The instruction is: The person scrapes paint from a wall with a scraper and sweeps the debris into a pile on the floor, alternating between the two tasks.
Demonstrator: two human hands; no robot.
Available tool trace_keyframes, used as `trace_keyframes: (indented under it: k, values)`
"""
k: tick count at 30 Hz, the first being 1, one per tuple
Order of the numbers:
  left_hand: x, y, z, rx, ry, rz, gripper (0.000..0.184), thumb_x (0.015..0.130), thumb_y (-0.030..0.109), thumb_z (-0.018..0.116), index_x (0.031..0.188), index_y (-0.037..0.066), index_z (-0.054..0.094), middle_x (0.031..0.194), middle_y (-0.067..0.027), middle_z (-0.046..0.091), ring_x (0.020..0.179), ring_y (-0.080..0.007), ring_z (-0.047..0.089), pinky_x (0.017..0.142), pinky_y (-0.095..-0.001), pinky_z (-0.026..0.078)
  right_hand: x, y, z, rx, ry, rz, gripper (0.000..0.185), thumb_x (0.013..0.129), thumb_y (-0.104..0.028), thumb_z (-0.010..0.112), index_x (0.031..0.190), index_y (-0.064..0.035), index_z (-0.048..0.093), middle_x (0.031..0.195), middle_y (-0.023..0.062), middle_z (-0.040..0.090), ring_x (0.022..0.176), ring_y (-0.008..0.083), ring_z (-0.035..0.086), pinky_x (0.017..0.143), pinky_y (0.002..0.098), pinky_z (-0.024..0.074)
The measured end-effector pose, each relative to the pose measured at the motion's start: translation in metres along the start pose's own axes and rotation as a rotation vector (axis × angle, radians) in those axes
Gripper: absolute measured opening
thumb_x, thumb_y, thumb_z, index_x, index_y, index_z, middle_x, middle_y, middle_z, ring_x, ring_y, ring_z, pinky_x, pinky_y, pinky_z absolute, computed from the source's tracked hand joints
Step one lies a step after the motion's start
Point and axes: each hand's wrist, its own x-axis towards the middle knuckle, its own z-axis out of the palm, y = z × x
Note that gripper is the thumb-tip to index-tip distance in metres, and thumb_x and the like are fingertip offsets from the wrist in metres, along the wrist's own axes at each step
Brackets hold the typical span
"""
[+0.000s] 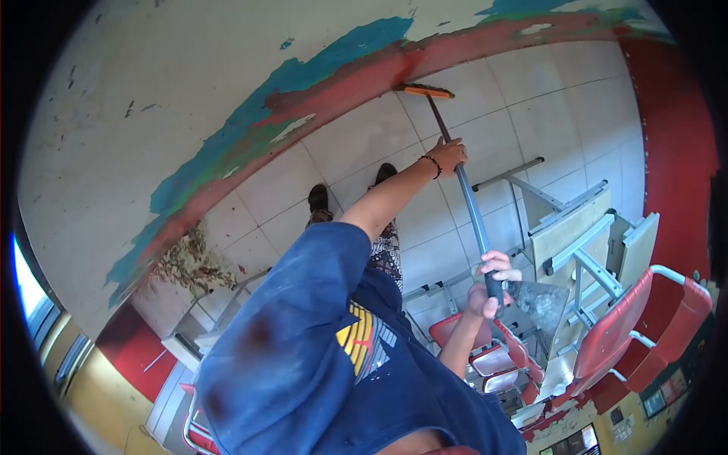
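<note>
A broom with an orange head (427,91) and a long grey handle (472,203) slants across the middle. The head lies on the tiles at the foot of the wall. My left hand (450,155), with a dark bracelet at its wrist, is wrapped round the upper shaft near the head. Near the handle's other end, my right hand (489,284) is closed round the grip. A wide, stained scraper blade (540,303) sticks out beside it, its handle hidden among the fingers.
The wall (189,98) has peeling teal and red paint. Flaked debris (193,258) shows at lower left. Tables with metal legs (580,235) and red chairs (616,326) crowd the right side. My shoes (318,199) stand on the tiled floor (425,205).
</note>
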Motion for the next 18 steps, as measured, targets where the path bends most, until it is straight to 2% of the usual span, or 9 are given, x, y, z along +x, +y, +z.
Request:
trace_keyframes:
  k: [1,3,5,7,10,11,13,15,18]
  values:
    - [0.0,-0.01,0.011,-0.003,-0.006,-0.014,0.023,0.071,0.013,0.071,0.092,0.014,0.062,0.118,-0.0099,0.051,0.135,-0.0293,0.029,0.106,-0.0582,0.03,0.003,0.008,-0.005,0.014,0.023,0.024,0.062,0.073,-0.066,0.057,0.086,-0.0071,0.042,0.072,0.0106,0.052,0.08,0.0301,0.054,0.055,0.0305,0.045]
    - [-0.005,-0.033,0.041,-0.113,-0.04,-0.133,0.023,0.068,0.01,0.07,0.089,0.012,0.061,0.106,-0.0097,0.055,0.127,-0.0302,0.039,0.106,-0.0454,0.035,0.002,0.018,-0.005,0.017,0.018,0.053,0.057,0.074,-0.062,0.056,0.084,-0.0074,0.042,0.071,0.0097,0.053,0.077,0.0299,0.055,0.056,0.0326,0.0452]
    - [-0.035,-0.052,0.054,-0.128,0.059,-0.034,0.024,0.064,0.008,0.071,0.085,0.011,0.059,0.094,-0.0084,0.057,0.113,-0.0298,0.047,0.103,-0.0372,0.038,-0.008,0.023,0.002,0.188,-0.172,0.127,0.052,0.069,-0.049,0.068,0.085,-0.0069,0.043,0.069,0.0098,0.053,0.076,0.028,0.057,0.065,0.0372,0.0476]
    - [-0.069,-0.061,0.062,-0.21,0.167,0.001,0.025,0.061,0.007,0.072,0.081,0.01,0.057,0.09,-0.0076,0.057,0.105,-0.0285,0.049,0.101,-0.0392,0.039,-0.014,0.004,0.022,0.099,-0.344,0.067,0.051,0.072,-0.054,0.066,0.081,-0.0085,0.043,0.069,0.0066,0.054,0.071,0.0276,0.057,0.062,0.0349,0.0463]
    - [-0.125,-0.069,0.075,-0.234,0.231,-0.092,0.025,0.059,0.003,0.071,0.08,0.01,0.058,0.089,-0.0095,0.057,0.106,-0.0307,0.049,0.1,-0.0404,0.038,-0.029,-0.001,0.029,0.217,-0.303,0.207,0.049,0.072,-0.049,0.07,0.081,-0.0087,0.043,0.069,0.0068,0.054,0.073,0.0268,0.058,0.066,0.0355,0.047]
    - [-0.145,-0.081,0.091,-0.277,0.295,-0.14,0.026,0.059,0.002,0.07,0.08,0.01,0.058,0.089,-0.01,0.057,0.106,-0.0318,0.05,0.101,-0.0404,0.038,-0.033,0.012,0.024,0.334,-0.316,0.216,0.041,0.069,-0.034,0.07,0.088,-0.0064,0.047,0.075,0.0109,0.057,0.078,0.0277,0.059,0.069,0.0375,0.0495]
    - [-0.193,-0.092,0.081,-0.232,0.251,-0.324,0.026,0.06,0.001,0.068,0.082,0.01,0.059,0.091,-0.0111,0.058,0.106,-0.0341,0.049,0.1,-0.041,0.038,-0.046,0.032,0.032,0.428,-0.343,0.368,0.038,0.069,-0.029,0.07,0.088,-0.0064,0.047,0.077,0.0111,0.057,0.082,0.0281,0.058,0.072,0.0385,0.0494]
    - [-0.244,-0.109,0.083,-0.099,0.448,-0.376,0.018,0.06,0.0,0.065,0.073,0.009,0.057,0.078,-0.0102,0.057,0.089,-0.0326,0.055,0.088,-0.0401,0.043,-0.053,0.045,0.056,0.476,-0.583,0.384,0.035,0.067,-0.023,0.07,0.088,-0.0062,0.047,0.081,0.0111,0.057,0.085,0.0274,0.058,0.075,0.0392,0.049]
    - [-0.278,-0.122,0.071,-0.177,0.391,-0.34,0.016,0.061,0.003,0.067,0.072,0.008,0.056,0.077,-0.0114,0.056,0.087,-0.0333,0.054,0.081,-0.0411,0.044,-0.055,0.025,0.088,0.455,-0.825,0.266,0.037,0.061,-0.014,0.071,0.088,-0.0068,0.046,0.083,0.0087,0.056,0.086,0.0263,0.058,0.077,0.0392,0.0486]
